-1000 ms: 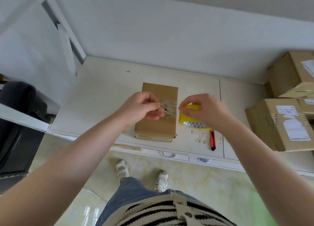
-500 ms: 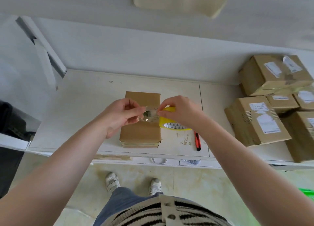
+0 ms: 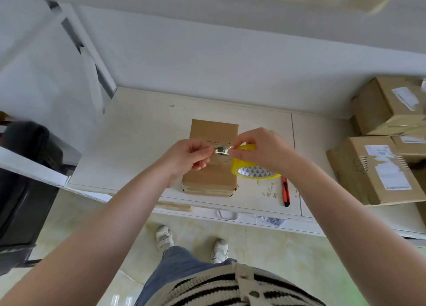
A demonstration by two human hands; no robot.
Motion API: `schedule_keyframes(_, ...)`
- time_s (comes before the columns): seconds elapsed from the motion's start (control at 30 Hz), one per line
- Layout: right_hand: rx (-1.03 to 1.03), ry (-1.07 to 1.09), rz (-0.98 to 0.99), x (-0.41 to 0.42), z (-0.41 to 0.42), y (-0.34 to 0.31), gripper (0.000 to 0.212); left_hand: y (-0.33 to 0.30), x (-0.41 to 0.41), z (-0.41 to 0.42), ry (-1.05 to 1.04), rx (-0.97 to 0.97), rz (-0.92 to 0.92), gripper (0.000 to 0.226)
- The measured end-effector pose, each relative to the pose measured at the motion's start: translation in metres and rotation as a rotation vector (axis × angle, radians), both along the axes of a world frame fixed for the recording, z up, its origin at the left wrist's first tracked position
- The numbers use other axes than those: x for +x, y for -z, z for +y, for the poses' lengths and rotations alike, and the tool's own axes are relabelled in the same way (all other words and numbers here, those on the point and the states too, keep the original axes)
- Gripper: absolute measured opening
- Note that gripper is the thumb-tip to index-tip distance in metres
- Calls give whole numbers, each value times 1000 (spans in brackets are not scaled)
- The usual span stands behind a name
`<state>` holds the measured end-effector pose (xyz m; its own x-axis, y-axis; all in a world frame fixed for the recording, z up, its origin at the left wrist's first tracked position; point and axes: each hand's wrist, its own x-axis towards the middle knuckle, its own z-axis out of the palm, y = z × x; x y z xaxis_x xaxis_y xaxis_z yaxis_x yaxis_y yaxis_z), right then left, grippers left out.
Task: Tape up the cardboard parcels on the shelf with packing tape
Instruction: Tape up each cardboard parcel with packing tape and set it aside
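Observation:
A small brown cardboard parcel (image 3: 213, 130) lies flat on the white shelf (image 3: 138, 130), near its front edge. Just above the parcel, my right hand (image 3: 262, 149) grips a yellow roll of clear packing tape (image 3: 253, 171). My left hand (image 3: 187, 157) pinches the free end of the tape (image 3: 221, 149), and a short shiny strip is stretched between the two hands over the parcel's middle.
A red and black utility knife (image 3: 285, 194) lies on the shelf right of the roll. Several larger cardboard boxes (image 3: 373, 169) with white labels are stacked at the right. A black chair (image 3: 25, 167) stands at the left. A white wall rises behind the shelf.
The two hands have come closer together above the parcel, with only a short strip of tape between them. The camera view has shifted a little.

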<state>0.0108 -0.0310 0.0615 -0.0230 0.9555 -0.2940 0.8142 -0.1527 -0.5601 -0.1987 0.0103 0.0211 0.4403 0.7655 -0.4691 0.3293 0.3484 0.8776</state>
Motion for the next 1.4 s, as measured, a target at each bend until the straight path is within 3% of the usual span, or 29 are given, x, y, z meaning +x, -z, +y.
schedule_keyframes(0.17,-20,-17,-13,1,1,3,5,1,-5,-1,-30,-117,-100,6)
schedule_keyframes(0.47,-3,14,-60,0,-3,7,10,-6,-11,7,75,176,120,11)
schedule_keyframes(0.6,12,19,-98,3,-4,2,10,-10,-14,7,68,-23,-84,9)
schedule_keyframes(0.7,24,8,-120,6,-3,0,10,-10,-17,7,62,-141,-213,21)
schedule_keyframes(0.93,-21,-39,-100,7,-5,-6,6,-15,-19,14,126,-168,-42,6)
schedule_keyframes(1.17,-30,-37,-144,2,-4,-2,10,-13,-13,13,190,236,257,4)
schedule_keyframes(1.4,7,-87,-243,1,0,-5,9,-9,-12,9,143,12,121,11)
